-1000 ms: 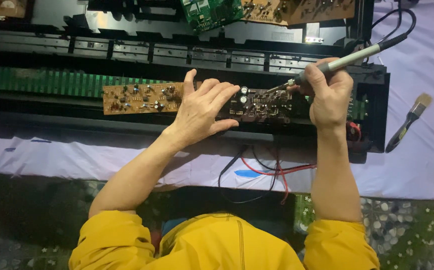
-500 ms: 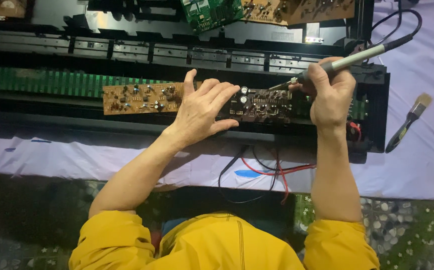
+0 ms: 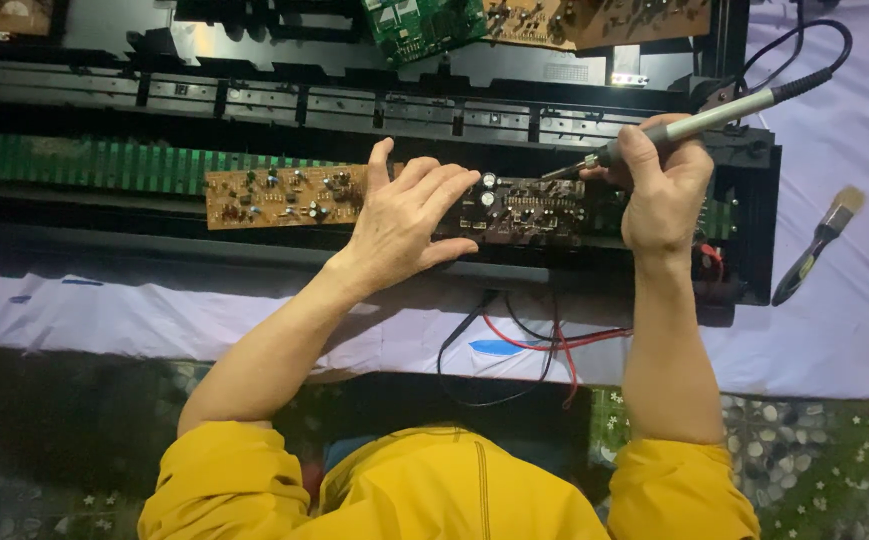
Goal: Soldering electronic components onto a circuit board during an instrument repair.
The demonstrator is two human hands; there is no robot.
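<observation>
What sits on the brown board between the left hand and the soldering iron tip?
In the head view, between the left hand and the soldering iron tip lies the darker stretch of the circuit board, carrying two round capacitors and small components.

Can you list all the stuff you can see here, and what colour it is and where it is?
brown circuit board: one, brown, lying across the black case, under the left hand
soldering iron: one, grey with a black cord, in the right hand, tip over the board
black case: one, black, long, across the top
green circuit board: one, green, top middle
brush: one, black handle, on the cloth at right
wires: several, red and black, below the case
cloth: one, pale purple, under everything
left hand: one, flat on the board
right hand: one, gripping the iron
</observation>
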